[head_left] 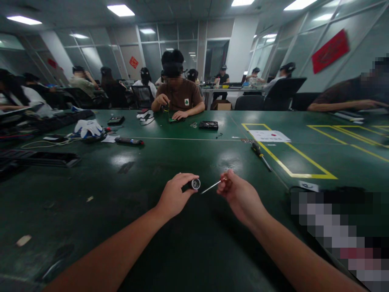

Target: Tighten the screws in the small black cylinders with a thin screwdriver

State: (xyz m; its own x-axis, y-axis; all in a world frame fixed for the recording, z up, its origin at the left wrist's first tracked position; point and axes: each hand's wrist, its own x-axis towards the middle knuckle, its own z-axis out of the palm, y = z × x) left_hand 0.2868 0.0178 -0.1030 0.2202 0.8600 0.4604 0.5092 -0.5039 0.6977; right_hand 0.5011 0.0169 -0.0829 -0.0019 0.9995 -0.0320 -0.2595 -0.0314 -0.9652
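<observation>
My left hand [176,194] is closed around a small dark cylindrical part [195,184], whose round open end has a silvery rim and faces me. Most of its body is hidden by my fingers. In my right hand [238,192] is a thin screwdriver [211,186], gripped by its reddish handle. Its metal shaft slants down and left, and the tip is just right of the cylinder, apart from it. Both hands are above the green tabletop [182,251].
A yellow-and-black screwdriver [260,155] lies beyond my right hand, near a paper sheet [270,136]. Gloves [88,129] and a dark pen-shaped tool [129,141] are at left. Opposite sits a co-worker [178,95] handling a circuit board. A blurred-out object [337,235] is at right.
</observation>
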